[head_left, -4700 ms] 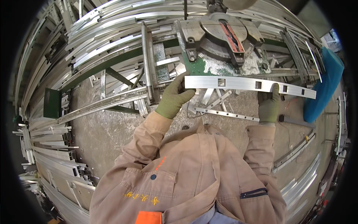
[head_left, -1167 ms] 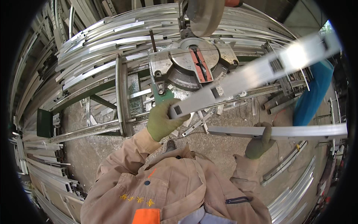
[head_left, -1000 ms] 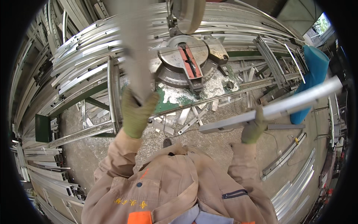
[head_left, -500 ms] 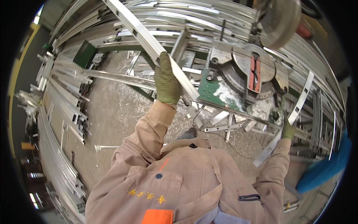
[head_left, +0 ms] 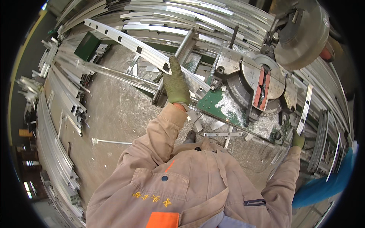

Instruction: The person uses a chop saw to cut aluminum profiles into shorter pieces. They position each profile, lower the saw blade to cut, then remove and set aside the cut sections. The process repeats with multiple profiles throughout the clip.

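Note:
My left hand [head_left: 176,85], in a green glove, is closed around a long aluminium profile [head_left: 127,41] with square holes along it. That profile slants from the far left, and its near end lies beside the fence of a mitre saw [head_left: 262,81]. At the right, my gloved right hand [head_left: 298,140] is closed on a shorter aluminium profile [head_left: 305,104], also with cut-outs, which stands out beyond the saw base. Most of my right fingers are hidden. The saw's head with its round guard [head_left: 302,36] is raised above the red-edged slot.
The saw sits on a green bench [head_left: 213,102] strewn with metal shavings. Behind it lie stacked aluminium profiles [head_left: 167,15], with more bundles [head_left: 57,152] along the left. Offcuts [head_left: 224,134] litter the floor below the bench. A metal roller frame [head_left: 182,49] extends left of the saw.
The long profile has turned so its holes face up, and its near end has come closer to the saw fence. My right hand has moved the shorter profile, which now points more upright.

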Demonstrator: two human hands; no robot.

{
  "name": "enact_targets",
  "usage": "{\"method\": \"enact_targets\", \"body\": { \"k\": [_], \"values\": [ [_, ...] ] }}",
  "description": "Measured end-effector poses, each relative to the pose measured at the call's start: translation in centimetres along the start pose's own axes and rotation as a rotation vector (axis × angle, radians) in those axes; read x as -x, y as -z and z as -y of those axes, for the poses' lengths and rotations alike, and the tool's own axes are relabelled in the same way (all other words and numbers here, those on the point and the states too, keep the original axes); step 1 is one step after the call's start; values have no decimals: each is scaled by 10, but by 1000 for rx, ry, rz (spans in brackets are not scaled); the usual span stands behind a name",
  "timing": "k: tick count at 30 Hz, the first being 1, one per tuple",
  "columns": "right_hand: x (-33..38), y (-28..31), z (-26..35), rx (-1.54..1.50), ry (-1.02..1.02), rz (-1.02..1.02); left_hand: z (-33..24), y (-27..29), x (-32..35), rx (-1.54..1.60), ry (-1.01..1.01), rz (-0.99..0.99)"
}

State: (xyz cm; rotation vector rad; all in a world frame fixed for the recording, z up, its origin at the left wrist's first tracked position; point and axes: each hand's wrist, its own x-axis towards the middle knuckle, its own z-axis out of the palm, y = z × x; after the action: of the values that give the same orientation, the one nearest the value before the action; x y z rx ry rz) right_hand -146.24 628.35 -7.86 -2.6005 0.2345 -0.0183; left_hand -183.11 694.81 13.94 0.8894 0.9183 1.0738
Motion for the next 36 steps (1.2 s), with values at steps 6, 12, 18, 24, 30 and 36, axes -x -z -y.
{"method": "enact_targets", "body": {
  "k": [6,12,18,24,30,36],
  "values": [
    [-79,-32,-10,47,4,112,16,-18,32,-91,-74,32],
    [-136,-64,-60,-18,57,178,30,-42,60,32,-42,85],
    [-152,-75,-68,26,102,201,30,-61,85,-2,-4,-32],
    [-105,-23,1,120,101,-125,32,-76,101,-136,72,-128],
    [94,48,196,-689,500,50,53,-95,109,-126,170,21],
    [265,20,364,-924,457,652,85,-110,118,-402,97,186]
  ]
}}
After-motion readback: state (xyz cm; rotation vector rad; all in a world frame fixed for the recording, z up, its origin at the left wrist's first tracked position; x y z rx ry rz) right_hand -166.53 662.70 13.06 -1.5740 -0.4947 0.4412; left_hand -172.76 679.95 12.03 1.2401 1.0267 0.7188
